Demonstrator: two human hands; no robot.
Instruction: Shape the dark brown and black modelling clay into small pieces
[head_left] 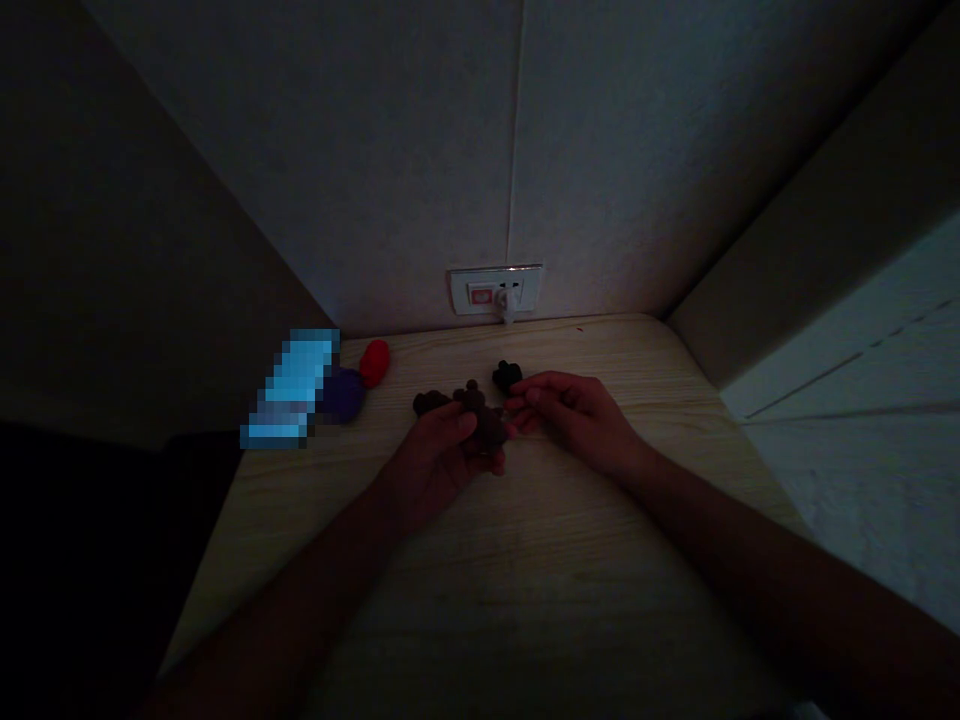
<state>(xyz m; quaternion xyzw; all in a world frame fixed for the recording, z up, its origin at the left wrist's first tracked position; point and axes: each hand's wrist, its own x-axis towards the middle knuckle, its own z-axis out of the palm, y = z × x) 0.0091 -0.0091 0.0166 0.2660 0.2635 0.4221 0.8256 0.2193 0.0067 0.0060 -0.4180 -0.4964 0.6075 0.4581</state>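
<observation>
1) Left hand (435, 455) has the brown lumpy figure (489, 425) above the surface (525, 560), mid-handling imo
2) Right hand (574, 410) bunched close beside it, too dim to tell if gripping
3) Next calls for steady hands, I'd say

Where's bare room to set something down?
Bare wood shows right of the right hand and between the forearms. It's crowded left, with the bright blurred rectangle, purple-blue lump and red lump, and centrally, around the left hand, brown figure and black lump.

Two hands (433, 462) (589, 415), one socket (495, 285), one red lump (375, 362)
</observation>
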